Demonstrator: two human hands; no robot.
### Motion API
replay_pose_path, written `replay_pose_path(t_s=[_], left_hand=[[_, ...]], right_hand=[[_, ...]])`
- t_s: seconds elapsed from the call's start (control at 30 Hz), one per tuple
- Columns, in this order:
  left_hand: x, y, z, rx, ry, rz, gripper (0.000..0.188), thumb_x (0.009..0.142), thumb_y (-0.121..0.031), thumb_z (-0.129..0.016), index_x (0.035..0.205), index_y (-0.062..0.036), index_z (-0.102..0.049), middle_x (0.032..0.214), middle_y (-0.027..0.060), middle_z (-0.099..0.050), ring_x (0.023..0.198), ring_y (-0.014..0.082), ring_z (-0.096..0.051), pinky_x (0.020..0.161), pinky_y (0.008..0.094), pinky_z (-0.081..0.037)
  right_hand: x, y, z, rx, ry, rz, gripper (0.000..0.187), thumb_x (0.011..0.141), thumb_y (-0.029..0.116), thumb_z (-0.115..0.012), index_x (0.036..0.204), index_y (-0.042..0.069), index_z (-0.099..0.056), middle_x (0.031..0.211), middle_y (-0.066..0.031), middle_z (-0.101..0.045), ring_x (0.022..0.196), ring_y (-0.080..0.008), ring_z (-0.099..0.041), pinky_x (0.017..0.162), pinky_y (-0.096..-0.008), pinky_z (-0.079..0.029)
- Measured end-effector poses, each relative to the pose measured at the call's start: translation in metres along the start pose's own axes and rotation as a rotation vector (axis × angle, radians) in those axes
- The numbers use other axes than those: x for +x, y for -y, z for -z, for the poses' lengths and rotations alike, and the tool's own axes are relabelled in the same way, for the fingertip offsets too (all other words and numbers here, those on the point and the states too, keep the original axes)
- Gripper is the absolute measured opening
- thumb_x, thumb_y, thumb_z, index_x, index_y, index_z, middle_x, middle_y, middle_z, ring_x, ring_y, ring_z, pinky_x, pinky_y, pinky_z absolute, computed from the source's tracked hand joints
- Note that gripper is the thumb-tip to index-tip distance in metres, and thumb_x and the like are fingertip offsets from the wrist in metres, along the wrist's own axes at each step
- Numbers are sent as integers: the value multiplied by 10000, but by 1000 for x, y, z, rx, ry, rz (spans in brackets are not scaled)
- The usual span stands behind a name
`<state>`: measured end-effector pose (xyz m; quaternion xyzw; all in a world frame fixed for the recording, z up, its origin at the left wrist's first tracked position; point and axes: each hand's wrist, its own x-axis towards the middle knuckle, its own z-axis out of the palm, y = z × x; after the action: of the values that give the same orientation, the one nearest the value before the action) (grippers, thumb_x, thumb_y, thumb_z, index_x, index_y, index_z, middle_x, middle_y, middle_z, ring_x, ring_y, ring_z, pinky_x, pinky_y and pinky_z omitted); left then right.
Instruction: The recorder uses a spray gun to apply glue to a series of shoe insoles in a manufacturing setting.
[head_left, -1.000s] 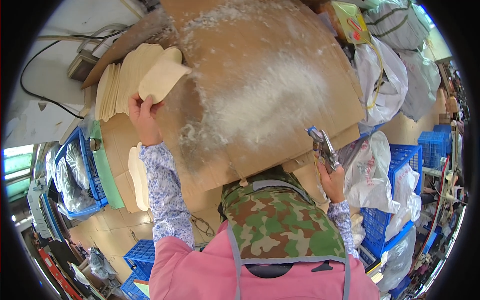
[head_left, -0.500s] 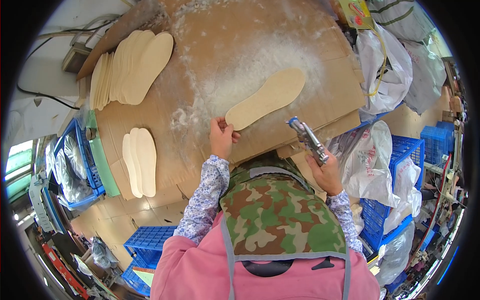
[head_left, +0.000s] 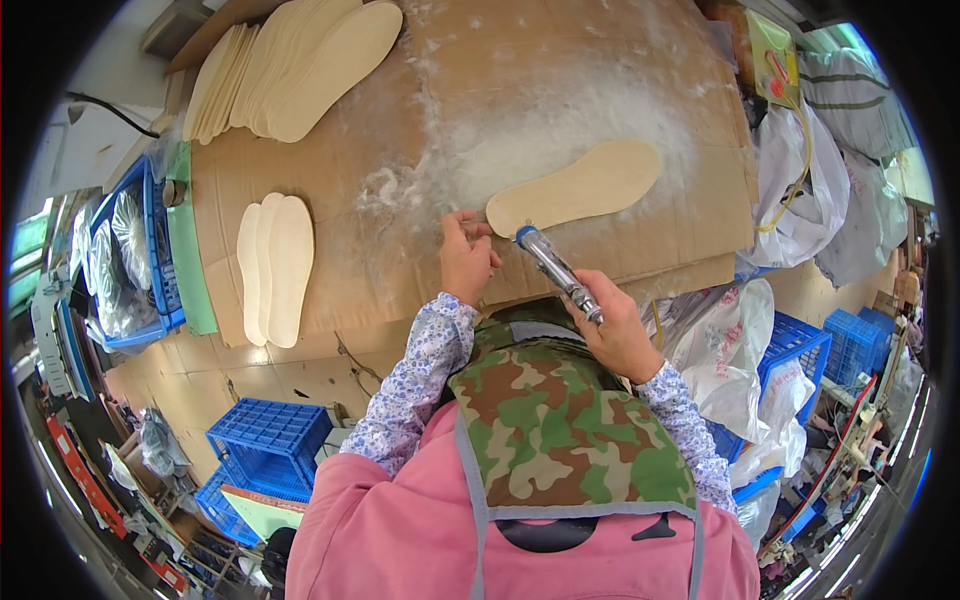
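A cream shoe insole (head_left: 585, 188) lies flat on the cardboard in front of me, its narrower end toward my left hand. My left hand (head_left: 468, 262) rests beside that end with fingers partly bent and thumb apart; the fingertips are at or close to its edge. My right hand (head_left: 615, 325) is closed round a silver tubular hand tool (head_left: 553, 266) with a blue end. That blue end is over the insole's near edge; whether it presses on it I cannot tell. Three overlapping insoles (head_left: 275, 270) lie to the left, and a fanned stack of insoles (head_left: 300, 75) sits at the far left.
White fluff and dust (head_left: 560, 130) cover part of the cardboard sheet (head_left: 390, 290). Blue crates with plastic bags stand left (head_left: 155, 250) and right (head_left: 800, 345). A blue crate (head_left: 270, 440) is on the floor behind left. White sacks (head_left: 790, 165) crowd the table's right side.
My right hand has brought the tool left and up to the insole's narrow end. My left hand's pinch on the insole has loosened. The view has shifted somewhat.
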<state>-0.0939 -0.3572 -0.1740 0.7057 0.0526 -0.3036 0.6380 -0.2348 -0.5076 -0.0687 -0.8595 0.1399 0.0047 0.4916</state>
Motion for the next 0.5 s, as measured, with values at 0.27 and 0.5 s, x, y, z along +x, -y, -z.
replay_pose_path(t_s=[0.27,0.5], left_hand=[[-7,-12,-4,33,15,-2,337,849,41,-455,1184,1,-462,988,113,-584,517,124,-541,457,258,-448],[-10,-13,-8,100,-18,-40,338,854,44,-464,1187,4,-509,1021,110,-607,523,107,-535,469,249,-451]], right_hand=[[11,-18,21,-84,-112,-17,268,861,70,-606,1114,18,-534,814,-154,-594,717,-278,-596,671,-332,-470],[15,-34,56,-128,-207,-108,259,840,34,-594,1089,18,-527,846,-185,-574,761,-352,-582,684,-361,-470]])
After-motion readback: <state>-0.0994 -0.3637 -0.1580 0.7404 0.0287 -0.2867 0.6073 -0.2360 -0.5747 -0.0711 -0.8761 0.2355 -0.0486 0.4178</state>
